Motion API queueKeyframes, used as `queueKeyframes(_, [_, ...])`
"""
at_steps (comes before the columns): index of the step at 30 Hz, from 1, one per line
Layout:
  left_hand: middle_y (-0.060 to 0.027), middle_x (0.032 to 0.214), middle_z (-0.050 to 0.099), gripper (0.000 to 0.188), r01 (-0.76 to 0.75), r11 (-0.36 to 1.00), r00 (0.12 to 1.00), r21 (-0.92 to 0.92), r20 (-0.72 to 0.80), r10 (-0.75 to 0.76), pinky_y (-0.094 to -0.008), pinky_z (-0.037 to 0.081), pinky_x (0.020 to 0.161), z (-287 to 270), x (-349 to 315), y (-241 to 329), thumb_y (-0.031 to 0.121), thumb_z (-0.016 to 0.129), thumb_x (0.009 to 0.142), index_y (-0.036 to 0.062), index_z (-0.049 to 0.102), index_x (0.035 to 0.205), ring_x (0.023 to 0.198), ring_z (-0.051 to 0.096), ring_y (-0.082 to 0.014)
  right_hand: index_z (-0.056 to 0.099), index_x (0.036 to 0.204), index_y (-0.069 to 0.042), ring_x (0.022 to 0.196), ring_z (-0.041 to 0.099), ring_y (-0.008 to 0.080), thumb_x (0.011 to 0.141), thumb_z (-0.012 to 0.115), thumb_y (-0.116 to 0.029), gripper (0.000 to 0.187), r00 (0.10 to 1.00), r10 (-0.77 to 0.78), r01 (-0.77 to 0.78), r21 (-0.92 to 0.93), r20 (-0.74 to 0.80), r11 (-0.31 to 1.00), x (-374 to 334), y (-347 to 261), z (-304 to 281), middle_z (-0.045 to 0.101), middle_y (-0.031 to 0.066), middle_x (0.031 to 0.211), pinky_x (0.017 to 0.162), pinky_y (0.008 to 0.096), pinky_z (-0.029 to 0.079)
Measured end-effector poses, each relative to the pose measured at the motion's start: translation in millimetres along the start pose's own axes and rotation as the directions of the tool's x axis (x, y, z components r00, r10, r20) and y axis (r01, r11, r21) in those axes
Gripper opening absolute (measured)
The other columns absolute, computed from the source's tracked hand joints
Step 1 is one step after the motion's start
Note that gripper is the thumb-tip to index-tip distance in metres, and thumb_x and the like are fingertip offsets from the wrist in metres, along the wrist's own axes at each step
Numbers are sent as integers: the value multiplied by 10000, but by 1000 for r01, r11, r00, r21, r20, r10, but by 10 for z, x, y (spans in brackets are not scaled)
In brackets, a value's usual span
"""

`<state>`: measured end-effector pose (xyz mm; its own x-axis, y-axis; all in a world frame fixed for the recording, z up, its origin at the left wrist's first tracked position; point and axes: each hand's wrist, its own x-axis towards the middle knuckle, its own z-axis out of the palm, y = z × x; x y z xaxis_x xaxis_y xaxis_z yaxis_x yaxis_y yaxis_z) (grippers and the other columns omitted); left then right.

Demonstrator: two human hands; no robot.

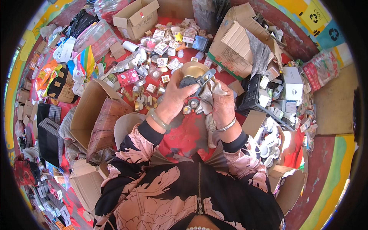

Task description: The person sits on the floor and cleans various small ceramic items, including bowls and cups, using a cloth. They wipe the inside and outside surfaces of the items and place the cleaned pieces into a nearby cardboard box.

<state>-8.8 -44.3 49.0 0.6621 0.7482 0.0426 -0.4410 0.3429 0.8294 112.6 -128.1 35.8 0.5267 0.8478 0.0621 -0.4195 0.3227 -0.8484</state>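
Note:
Above the red floor covering (184,136), my left hand (173,96) grips a round metal container (194,70) with a gold-coloured bowl, a dark grey body and a silver-grey lever or handle on its side. Its exact kind is unclear. Closed around a crumpled grey-beige cloth (207,96), my right hand (223,102) is close beside the container. Whether the cloth touches the metal cannot be made out. Just below my hands, small round metal-rimmed pieces (193,103) lie on the floor. Part of the container's body is hidden behind my left thumb.
Several small boxes and loose pieces (161,48) are heaped ahead. Open cardboard boxes stand at the left (109,122), far left (136,21) and far right (243,44). A black crate (251,94) of small boxes and a box of white round pieces (270,145) flank my right arm.

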Motion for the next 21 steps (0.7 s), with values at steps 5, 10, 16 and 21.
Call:
queueKeyframes(5, [-96, 1105, 525, 621, -84, 996, 991, -3, -101, 84, -291, 441, 851, -57, 58, 119, 153, 728, 670, -3, 428, 1190, 990, 535, -159, 614, 1064, -28, 614, 499, 36, 890, 577, -153, 218, 994, -111, 103, -354, -1, 929, 73, -176, -132, 625, -2, 821, 519, 186, 395])
queueKeyframes(10, [-117, 1085, 519, 693, -275, 550, 944, 789, 113, 311, -321, 443, 833, -146, 72, 151, 194, 782, 590, 18, 442, 1167, 969, 540, -200, 581, 1139, -10, 810, 559, 66, 886, 560, -97, 268, 981, -194, 190, -255, 11, 948, 147, -492, -79, 637, 31, 950, 676, 202, 447])
queueKeyframes(16, [-200, 1108, 487, 853, -312, 385, 939, 868, 221, 262, -394, 411, 892, -96, -19, 44, 270, 815, 563, 9, 355, 1232, 1034, 507, -317, 638, 1028, -1, 766, 586, 89, 759, 629, -19, 269, 970, 60, 126, -703, 234, 700, 244, -252, -308, 656, 43, 872, 685, 236, 484])
queueKeyframes(21, [-216, 1109, 494, 840, -307, 339, 952, 889, 290, 100, -415, 416, 891, -60, -70, 62, 253, 790, 549, 33, 374, 1246, 1022, 507, -364, 664, 961, -25, 699, 590, 89, 728, 657, -26, 233, 960, 237, -110, -582, 146, 806, 184, -284, -300, 664, 39, 813, 634, 250, 489])
